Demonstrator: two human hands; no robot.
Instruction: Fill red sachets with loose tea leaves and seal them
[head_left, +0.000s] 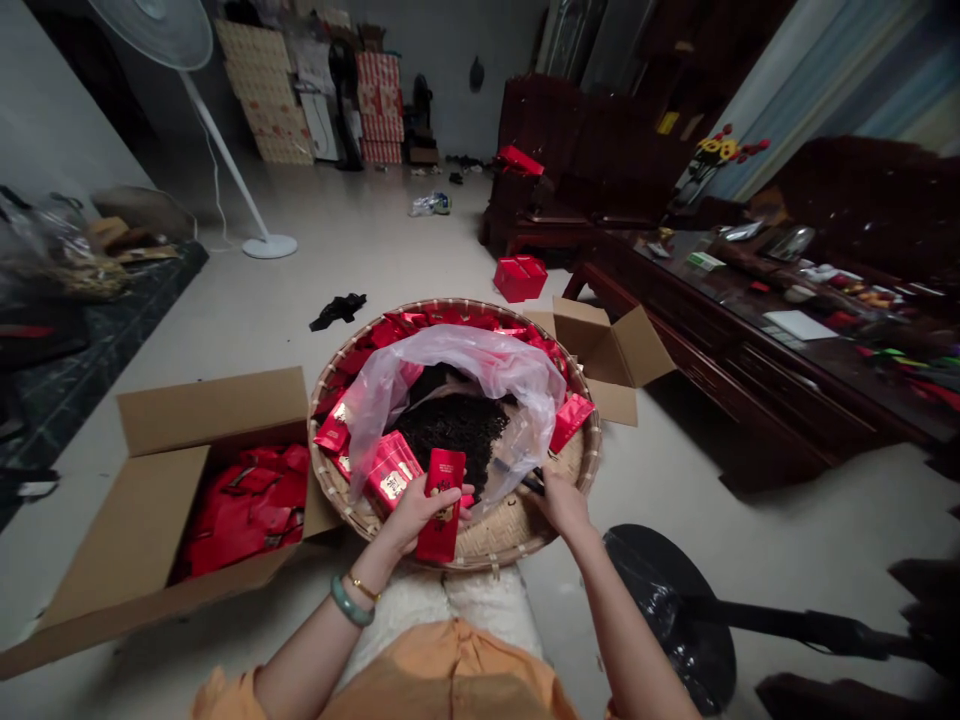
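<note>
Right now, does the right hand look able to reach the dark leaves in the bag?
Probably yes: the right hand is beside the bag, whose open mouth shows the dark leaves.

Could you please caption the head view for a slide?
Left hand holding a red packet, right hand beside an open plastic bag of dark, loose material on a woven tray.

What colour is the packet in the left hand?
The packet in the left hand is red; the head view shows it best.

1 fan (159, 28) cut off at top, dark tool (533, 483) part-hidden by right hand (564, 505), small print illegible on red packet (438, 535)
</note>
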